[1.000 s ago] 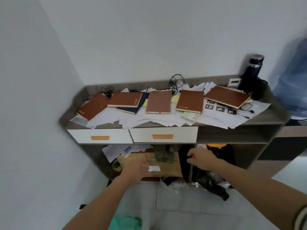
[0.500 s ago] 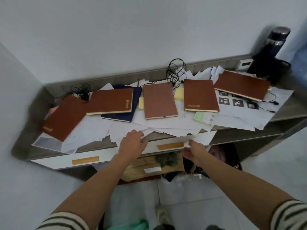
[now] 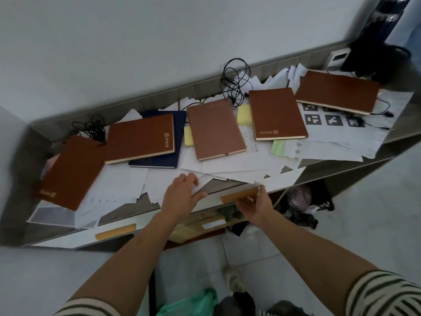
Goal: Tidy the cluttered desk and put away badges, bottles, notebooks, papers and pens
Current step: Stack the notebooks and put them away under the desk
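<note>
Left hand (image 3: 182, 197) lies flat on the papers (image 3: 227, 166) at the front edge of the desk (image 3: 148, 99). Its fingers are loose and spread, thumb out to the right, gripping nothing. Right hand (image 3: 255, 205) is just beside it, palm up below the edge, fingers curled under the orange handle (image 3: 238, 195) of a drawer, thumb over its end. It has that handle in its grasp. The two hands are close but not touching.

The papers cover most of the desktop, and several sheets hang over the front edge. A row of notebooks lies on top of them. The left notebook (image 3: 73, 172) is brown and turned at an angle. The second notebook (image 3: 141, 137), also brown, lies over a navy notebook (image 3: 157, 163). Past a yellow note (image 3: 188, 139) comes the middle notebook (image 3: 215, 128), straight beyond the left hand. Then come another yellow pad (image 3: 244, 114), the fourth notebook (image 3: 276, 112) and the far notebook (image 3: 337, 92), which partly covers a marker sheet (image 3: 332, 119). A green slip (image 3: 278, 147) peeks out below the fourth notebook.

At the back wall, a black cable (image 3: 235, 80) stands coiled between the middle and fourth notebooks. In the far right corner is a dark bottle (image 3: 385, 23), blurred, its top cut off by the frame.
</note>
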Motion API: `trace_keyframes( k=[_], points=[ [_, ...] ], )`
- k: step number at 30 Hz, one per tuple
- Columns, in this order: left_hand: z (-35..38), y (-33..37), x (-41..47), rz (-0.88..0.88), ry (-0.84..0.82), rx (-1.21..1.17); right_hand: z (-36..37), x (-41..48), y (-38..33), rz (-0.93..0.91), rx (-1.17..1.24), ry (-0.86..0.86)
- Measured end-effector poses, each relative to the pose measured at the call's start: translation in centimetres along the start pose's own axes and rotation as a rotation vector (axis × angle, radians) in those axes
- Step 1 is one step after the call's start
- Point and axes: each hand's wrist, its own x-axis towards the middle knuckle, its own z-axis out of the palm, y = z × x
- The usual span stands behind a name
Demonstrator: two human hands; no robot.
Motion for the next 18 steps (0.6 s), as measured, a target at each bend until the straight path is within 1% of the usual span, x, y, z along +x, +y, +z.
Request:
trace_keyframes(
  k=[5,8,10,13,15,18],
  points=[
    [0.1,0.0,0.0,-0.013,0.009,-0.027,-1.9,-1.1,0.4,-0.010,-0.052,0.012],
    [0.5,0.5,-0.4,-0.048,0.049,0.048,-3.7,-2.0,1.3,0.000,-0.060,0.028],
    [1.0,1.0,-1.1,-0.071,0.090,0.066,-4.9,-2.7,1.8,-0.002,-0.060,0.022],
    [1.9,2.0,-3.2,-0.033,0.176,0.067,-6.2,-3.9,2.1,0.010,-0.074,0.002],
    [2.8,2.4,-5.2,-0.020,0.128,-0.019,-7.1,-4.5,2.3,0.012,-0.081,-0.008],
    [4.1,2.5,-8.4,-0.031,-0.033,-0.087,-8.3,-5.3,2.8,0.009,-0.114,-0.017]
  ],
)
